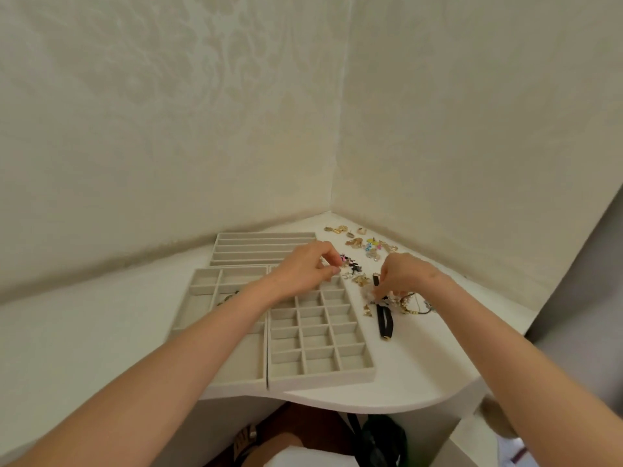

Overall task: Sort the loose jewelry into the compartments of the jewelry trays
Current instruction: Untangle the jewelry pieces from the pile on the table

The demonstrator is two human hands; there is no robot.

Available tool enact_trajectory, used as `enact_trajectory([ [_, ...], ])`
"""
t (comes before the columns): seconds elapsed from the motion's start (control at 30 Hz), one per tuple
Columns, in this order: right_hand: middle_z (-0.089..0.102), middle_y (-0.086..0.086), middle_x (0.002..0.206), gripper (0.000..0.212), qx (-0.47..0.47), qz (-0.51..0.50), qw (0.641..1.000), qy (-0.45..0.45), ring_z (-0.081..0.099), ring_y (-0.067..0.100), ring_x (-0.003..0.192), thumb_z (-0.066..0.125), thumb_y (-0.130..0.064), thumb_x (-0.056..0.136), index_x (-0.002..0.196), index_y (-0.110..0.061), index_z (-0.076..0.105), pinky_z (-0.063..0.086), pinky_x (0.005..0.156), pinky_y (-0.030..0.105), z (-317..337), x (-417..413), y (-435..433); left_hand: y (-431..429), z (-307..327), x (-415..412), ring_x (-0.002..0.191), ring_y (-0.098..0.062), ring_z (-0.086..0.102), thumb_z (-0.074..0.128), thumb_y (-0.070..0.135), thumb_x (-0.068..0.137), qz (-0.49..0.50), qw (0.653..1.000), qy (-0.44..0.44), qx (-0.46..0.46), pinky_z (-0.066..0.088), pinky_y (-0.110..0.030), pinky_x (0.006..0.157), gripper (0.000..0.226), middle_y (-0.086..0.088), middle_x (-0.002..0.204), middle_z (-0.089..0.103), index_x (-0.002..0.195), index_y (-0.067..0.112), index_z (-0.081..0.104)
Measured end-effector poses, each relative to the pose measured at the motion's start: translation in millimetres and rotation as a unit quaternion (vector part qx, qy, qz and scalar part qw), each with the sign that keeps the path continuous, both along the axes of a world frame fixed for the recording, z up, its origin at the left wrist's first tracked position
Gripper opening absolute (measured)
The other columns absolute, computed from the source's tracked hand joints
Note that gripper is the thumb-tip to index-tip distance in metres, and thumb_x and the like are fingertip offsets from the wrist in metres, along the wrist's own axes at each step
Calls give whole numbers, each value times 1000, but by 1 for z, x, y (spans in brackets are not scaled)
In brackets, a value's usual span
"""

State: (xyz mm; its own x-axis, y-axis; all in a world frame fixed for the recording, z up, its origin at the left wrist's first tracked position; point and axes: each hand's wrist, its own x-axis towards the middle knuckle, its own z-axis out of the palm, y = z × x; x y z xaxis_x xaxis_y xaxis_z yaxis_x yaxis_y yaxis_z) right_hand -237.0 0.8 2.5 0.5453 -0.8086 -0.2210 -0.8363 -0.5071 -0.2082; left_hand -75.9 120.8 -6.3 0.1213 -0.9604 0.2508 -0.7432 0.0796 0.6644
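Three beige felt trays lie on the white corner desk: a grid tray with many small cells, a tray with larger compartments to its left holding a small dark piece, and a long-slot tray behind. Loose jewelry is scattered at the right. My left hand hovers over the grid tray's far end and pinches a small piece at its fingertips. My right hand pinches a pale beaded piece in the pile beside a black ribbon choker.
Patterned walls meet in a corner right behind the desk. The desk's curved front edge runs below the trays. Beneath it are a dark bag and my lap. A grey surface stands at the far right.
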Motion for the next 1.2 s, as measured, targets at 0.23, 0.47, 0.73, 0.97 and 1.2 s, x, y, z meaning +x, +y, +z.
enact_trajectory([
  [0.23,72,11,95,35,17,3,1000,-17,55,17,77,79,-28,71,94,-3,71,41,66,29,-11,-1,4,-13,-6,-10,83,-16,63,57,15,90,0,1000,11,-5,41,-16,61,6,1,110,62,92,21,59],
  [0.47,63,2,73,18,80,-11,992,-102,55,14,68,78,-24,75,79,-8,70,39,56,22,-3,-12,0,-17,-3,-20,81,-9,54,58,18,90,-12,1000,-3,13,40,-14,66,9,4,104,63,98,16,61],
  [0.73,70,6,68,20,155,25,923,-351,62,10,60,75,-18,79,72,-9,59,45,59,19,28,-19,3,-23,-3,-31,109,-14,57,65,20,85,-13,996,69,51,46,-30,94,50,-1,120,61,128,14,41],
  [0.97,63,9,71,16,184,62,860,-472,59,18,66,73,-15,77,73,-7,60,49,69,31,40,-6,12,-30,7,-37,86,-16,66,62,10,86,-18,972,235,2,53,-32,87,28,-7,94,68,111,5,53],
  [1.2,65,8,72,10,238,18,779,-580,55,13,56,68,-12,84,80,-6,61,46,48,20,44,1,13,-21,14,-34,102,-14,61,56,7,87,-47,970,237,38,47,-28,86,27,-2,109,66,114,9,53],
])
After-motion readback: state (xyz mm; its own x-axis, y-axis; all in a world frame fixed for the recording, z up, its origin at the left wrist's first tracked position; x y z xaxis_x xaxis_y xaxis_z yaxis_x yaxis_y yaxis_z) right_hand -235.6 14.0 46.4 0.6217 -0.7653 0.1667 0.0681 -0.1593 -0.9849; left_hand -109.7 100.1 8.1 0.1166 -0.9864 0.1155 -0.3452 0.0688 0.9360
